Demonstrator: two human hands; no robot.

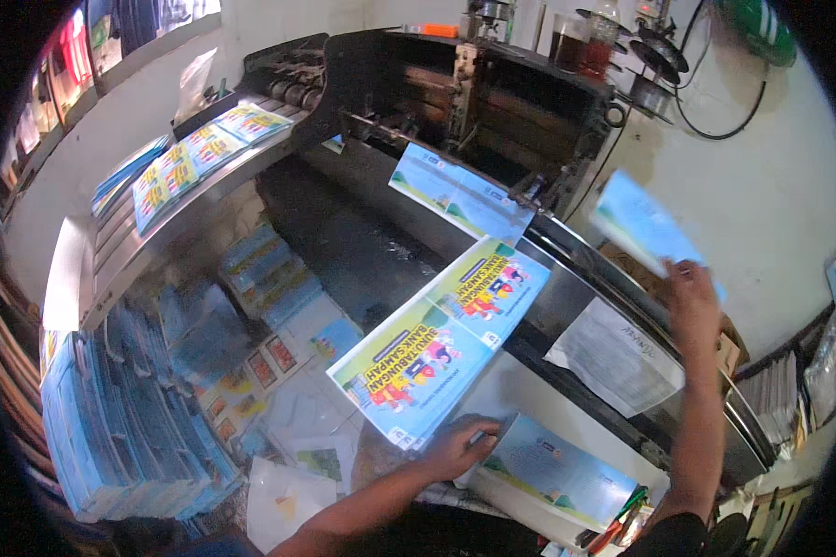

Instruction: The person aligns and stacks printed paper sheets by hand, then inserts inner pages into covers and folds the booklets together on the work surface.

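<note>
In my raised right hand (692, 288) a light blue printed sheet (655, 227) is pinched by its lower edge, blurred by motion, at the right by the wall. My left hand (463, 447) is curled low in the middle, between a blue and yellow sheet with cartoon figures (441, 343) and a stack of light blue sheets (562, 469). Its fingertips come close to the stack's left end; whether they grip a sheet is hidden. Another light blue sheet (460, 195) leans at the dark machine's long bar.
A dark machine (520, 93) spans the back. Printed sheets (204, 153) lie on a metal rack at the upper left. Tall piles of blue-edged paper (139, 427) stand at the lower left. A grey paper with handwriting (615, 357) rests on the machine's right side. Pens (622, 520) lie near me.
</note>
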